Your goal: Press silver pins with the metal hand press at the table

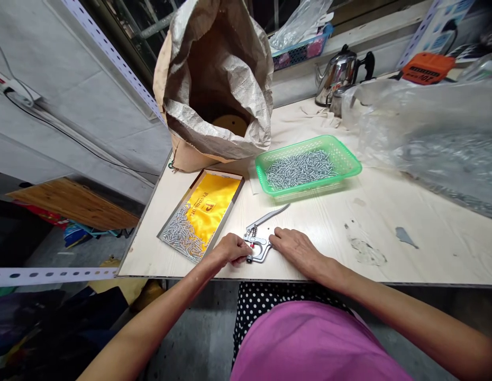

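Observation:
A pair of grey metal snap pliers (262, 248) lies near the table's front edge, with a spring and a small red part at its jaw. One long handle points up and away. My left hand (233, 248) is closed in a pinch at the left of the jaw; what is between the fingertips is too small to make out. Fingers of my right hand (297, 248) are curled over the pliers' right side, where the other handle is hidden. Left of the pliers, a shallow box (220, 228) with a yellow lining holds many small silvery metal pieces (183, 233).
Similar metal pieces fill a green basket (351, 166) behind the pliers. A large open paper sack (166, 95) stands at the back left. To the right lies a clear plastic bag (436, 132). A metal kettle (336, 76) and an orange object (428, 67) are at the back.

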The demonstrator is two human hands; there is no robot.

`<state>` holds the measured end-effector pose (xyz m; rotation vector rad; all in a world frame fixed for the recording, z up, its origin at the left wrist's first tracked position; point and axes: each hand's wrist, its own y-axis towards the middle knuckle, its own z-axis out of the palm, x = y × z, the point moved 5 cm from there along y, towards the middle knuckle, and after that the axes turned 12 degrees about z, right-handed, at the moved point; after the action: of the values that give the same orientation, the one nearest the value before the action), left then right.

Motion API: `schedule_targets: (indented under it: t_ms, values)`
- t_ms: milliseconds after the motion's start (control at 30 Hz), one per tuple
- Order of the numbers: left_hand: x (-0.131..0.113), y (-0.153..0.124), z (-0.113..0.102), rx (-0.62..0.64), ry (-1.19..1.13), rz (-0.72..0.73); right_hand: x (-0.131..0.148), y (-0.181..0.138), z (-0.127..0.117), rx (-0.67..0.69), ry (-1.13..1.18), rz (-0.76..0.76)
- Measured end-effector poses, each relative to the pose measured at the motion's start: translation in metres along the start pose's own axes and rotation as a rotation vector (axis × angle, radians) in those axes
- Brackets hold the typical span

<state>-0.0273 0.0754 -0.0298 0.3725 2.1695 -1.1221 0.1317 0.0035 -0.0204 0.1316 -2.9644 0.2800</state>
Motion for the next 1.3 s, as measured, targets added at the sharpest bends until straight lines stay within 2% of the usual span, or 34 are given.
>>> schedule_targets:
  t_ms: [233,400,567,700,1133,1233,1300]
  values:
    - [0.009,-0.013,0.014,0.012,-0.123,-0.089,-0.004,-0.007,0.000,-0.040,0.068,-0.063]
    - [0.014,-0.025,0.025,0.029,-0.127,-0.115,-0.018,-0.004,-0.011,-0.158,0.143,-0.108]
    - [0.020,-0.025,0.026,0.006,-0.123,-0.119,-0.028,0.014,0.001,-0.076,0.066,-0.156]
    - [0.025,-0.023,0.027,0.012,-0.119,-0.111,-0.028,0.022,-0.002,-0.078,0.054,-0.173]
    - [0.025,-0.032,0.031,-0.056,-0.188,-0.092,-0.021,0.014,-0.011,-0.076,0.067,-0.143]
    - [0.024,-0.039,0.026,-0.113,-0.049,-0.062,-0.019,0.010,-0.012,-0.079,0.091,-0.139]
    - [0.016,-0.046,0.017,-0.264,0.201,0.070,-0.018,0.007,-0.012,-0.085,0.113,-0.137]
